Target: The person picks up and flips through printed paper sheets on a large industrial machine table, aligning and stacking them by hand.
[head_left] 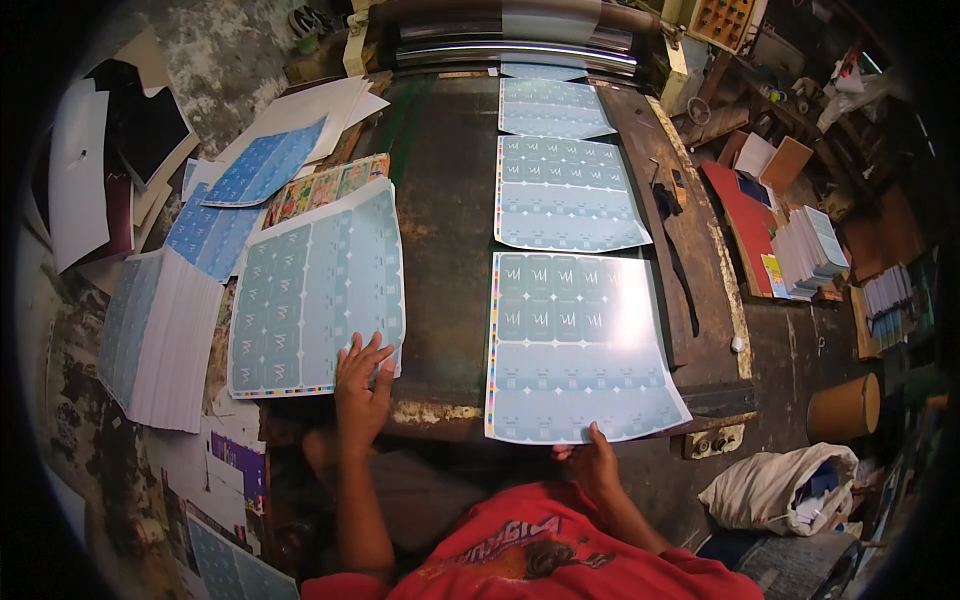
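My right hand [592, 462] pinches the near edge of a glossy blue-green printed sheet [575, 365], thumb on top and fingers underneath. Beyond it, more printed sheets [565, 190] lie in a row along the dark machine bed, the farthest reaching the metal rollers [515, 58]. To the left, my left hand [365, 385] rests with spread fingers on the lower right corner of a pile of matching sheets [315, 300]. That pile's far right corner curls up slightly, and its thickness is hard to judge from above.
A tall stack of printed sheets [180, 340] stands at the left, beside bluer sheets [268, 165]. A dark strap [685, 265] lies along the bed's right side. Farther right are a red board [735, 225], bundled cards [808, 250] and a white sack [780, 490].
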Available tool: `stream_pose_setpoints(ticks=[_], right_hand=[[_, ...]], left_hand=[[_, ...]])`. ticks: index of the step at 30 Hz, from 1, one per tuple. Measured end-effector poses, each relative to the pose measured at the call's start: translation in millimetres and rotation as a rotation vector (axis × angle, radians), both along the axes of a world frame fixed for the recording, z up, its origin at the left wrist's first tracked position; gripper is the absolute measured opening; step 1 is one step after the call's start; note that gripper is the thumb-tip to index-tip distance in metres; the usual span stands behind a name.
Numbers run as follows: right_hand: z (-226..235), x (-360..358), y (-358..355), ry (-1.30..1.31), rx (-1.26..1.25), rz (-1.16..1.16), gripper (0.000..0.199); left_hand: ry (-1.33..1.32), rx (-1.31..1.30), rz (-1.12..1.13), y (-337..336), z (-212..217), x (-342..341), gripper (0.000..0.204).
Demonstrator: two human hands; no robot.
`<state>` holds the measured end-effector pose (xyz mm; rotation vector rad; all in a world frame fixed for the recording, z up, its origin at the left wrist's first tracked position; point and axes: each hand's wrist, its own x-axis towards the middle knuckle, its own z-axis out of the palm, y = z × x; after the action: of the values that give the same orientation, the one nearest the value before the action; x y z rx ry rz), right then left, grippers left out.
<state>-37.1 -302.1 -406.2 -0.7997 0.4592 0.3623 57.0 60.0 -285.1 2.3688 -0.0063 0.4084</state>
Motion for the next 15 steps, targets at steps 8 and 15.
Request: stream_pose_setpoints(ticks=[8,15], right_hand=[[25,9,21,0.033,-0.110,-0.291,0.038],[176,72,-58,-0.484,-0.370,-0.340,0.047]], left_hand=[[0.063,0.034,0.006,-6,4,-3,0.033],[-0.049,-0.829,0.153,-2,19,1,0.026]])
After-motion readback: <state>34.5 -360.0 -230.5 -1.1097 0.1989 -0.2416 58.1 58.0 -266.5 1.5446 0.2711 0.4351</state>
